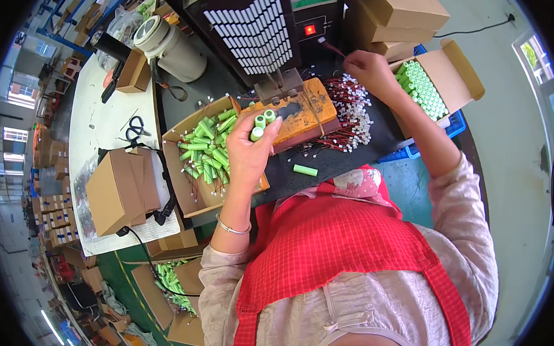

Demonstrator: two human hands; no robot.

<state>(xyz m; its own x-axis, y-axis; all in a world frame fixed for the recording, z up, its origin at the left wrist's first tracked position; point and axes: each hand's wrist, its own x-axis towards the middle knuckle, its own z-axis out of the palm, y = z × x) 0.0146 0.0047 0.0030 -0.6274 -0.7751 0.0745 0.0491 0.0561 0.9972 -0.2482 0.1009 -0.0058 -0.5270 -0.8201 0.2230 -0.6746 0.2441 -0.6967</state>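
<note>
My left hand (pixel 247 147) is closed around a few green battery cells (pixel 258 134), their pale ends facing up, beside an orange block (pixel 317 100) under the machine's metal tips (pixel 280 80). My right hand (pixel 373 71) pinches a thin dark wire lead (pixel 333 49) whose small connector end points at the front of the black machine (pixel 246 35). Below that hand lies a heap of red and black wire leads with white connectors (pixel 356 118). One loose green battery cell (pixel 305 170) rests on the dark bench near my apron.
An open carton of green cells (pixel 473 76) stands in a blue crate (pixel 408 153) at the right. To the left, another carton (pixel 198 205) holds wired green cells. Beyond are scissors (pixel 135 130), a beige flask (pixel 180 56) and folded cardboard (pixel 121 191). The machine has a lit red switch (pixel 310 30).
</note>
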